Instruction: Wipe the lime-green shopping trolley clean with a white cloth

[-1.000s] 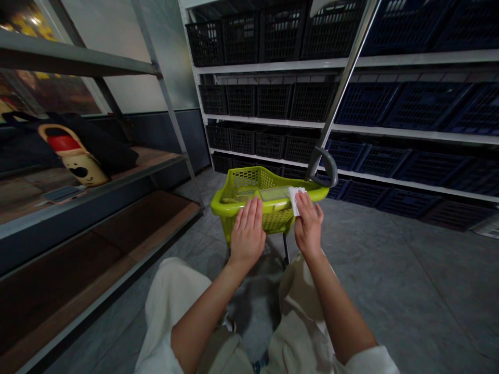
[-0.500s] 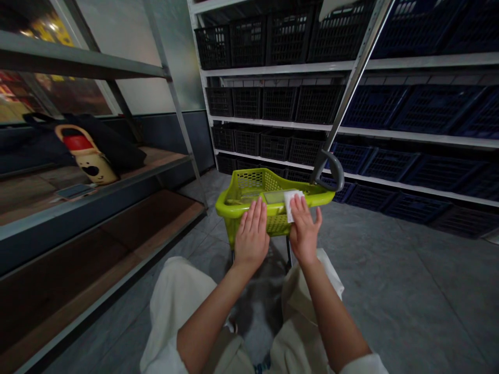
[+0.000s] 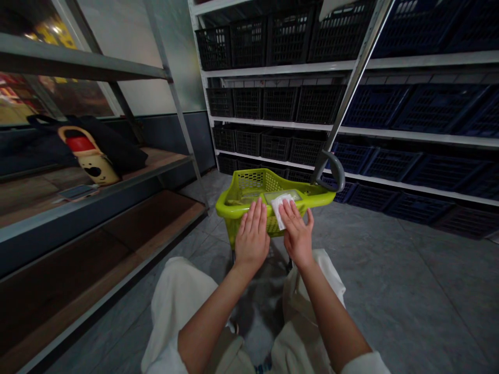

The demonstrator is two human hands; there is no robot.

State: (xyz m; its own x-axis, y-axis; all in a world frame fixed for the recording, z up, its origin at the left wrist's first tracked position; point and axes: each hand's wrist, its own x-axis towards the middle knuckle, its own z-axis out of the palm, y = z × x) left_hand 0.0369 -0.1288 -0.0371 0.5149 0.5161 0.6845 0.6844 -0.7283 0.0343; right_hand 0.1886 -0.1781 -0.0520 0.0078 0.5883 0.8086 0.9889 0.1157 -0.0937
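A lime-green shopping basket [image 3: 234, 212] with holes in its walls stands in front of my knees, with a grey looped handle [image 3: 337, 171] at its right end. My left hand [image 3: 253, 236] rests flat against the near rim, fingers stretched out and holding nothing. Under the fingers of my right hand [image 3: 298, 236], a folded white tissue [image 3: 279, 208] is pressed on the rim, beside a pale, clear-looking panel [image 3: 271, 197]. The part of the tissue beneath the fingertips is hidden.
To the left, a metal rack [image 3: 171, 169] carries a bottle with a red cap [image 3: 95, 161], a phone-like slab [image 3: 80, 192] and a dark bag [image 3: 117, 140]. Behind the basket, white shelves [image 3: 280, 123] hold black crates [image 3: 286, 41] and blue crates [image 3: 436, 106]. Grey tiles [image 3: 390, 270] cover the floor.
My right hand has slid left along the rim with the tissue, toward my left hand. More of the panel shows to the right of the tissue. My left hand stays in place.
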